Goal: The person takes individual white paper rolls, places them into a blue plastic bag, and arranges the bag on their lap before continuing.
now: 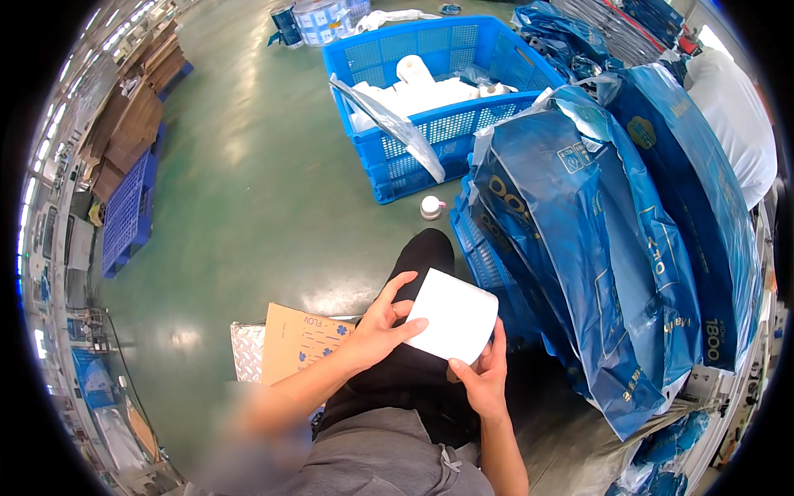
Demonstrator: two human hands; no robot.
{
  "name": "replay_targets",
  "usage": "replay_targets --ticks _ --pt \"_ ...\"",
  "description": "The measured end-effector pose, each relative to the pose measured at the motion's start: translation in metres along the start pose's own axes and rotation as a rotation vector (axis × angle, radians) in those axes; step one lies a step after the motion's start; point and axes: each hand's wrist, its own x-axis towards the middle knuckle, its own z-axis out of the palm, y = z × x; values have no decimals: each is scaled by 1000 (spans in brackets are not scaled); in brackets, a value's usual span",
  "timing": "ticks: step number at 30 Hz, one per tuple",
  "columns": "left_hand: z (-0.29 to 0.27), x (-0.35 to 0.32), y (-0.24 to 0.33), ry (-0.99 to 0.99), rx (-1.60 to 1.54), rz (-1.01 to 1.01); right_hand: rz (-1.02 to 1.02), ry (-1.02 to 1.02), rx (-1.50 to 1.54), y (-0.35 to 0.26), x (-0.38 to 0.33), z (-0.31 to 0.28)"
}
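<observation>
Above my lap I hold a white paper roll (453, 316) between both hands, its smooth side turned up. My left hand (382, 329) grips its left end, with the thumb lying on top. My right hand (484, 380) closes round the lower right end, thumb against the near edge; part of its fingers is hidden under the roll. Ahead stands a blue plastic crate (405, 183) with several white rolls (413, 69) in it. A strip of clear plastic film (397, 132) hangs over the crate's near left rim.
Large blue printed plastic bags (579, 248) rise close on my right over another blue crate (484, 256). A small white jar (431, 207) stands on the green floor. Cardboard (302, 343) lies beside my left arm. A blue pallet (132, 211) with cartons is far left.
</observation>
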Motion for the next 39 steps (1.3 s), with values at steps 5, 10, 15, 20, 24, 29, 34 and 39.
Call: replay_targets --ticks 5,10,15,20,24,29,34,39 --pt "-3 -1 -5 -66 86 102 -15 32 36 -8 0 1" --pt "-4 0 -8 -127 90 116 2 47 95 -17 3 -1" --pt "-2 1 -8 -173 81 146 -30 73 61 -19 3 -1" --pt "-2 1 -2 -225 125 180 -62 53 49 -26 2 -1" --pt "2 2 3 -201 71 199 -50 27 -27 -36 -2 3" --pt "11 5 15 -137 -11 189 -178 -8 -291 -28 -2 -5" --pt "20 8 22 -153 -22 192 -258 1 -405 -35 -2 -8" --pt "17 10 23 -296 35 263 -293 57 -179 -54 -1 -4"
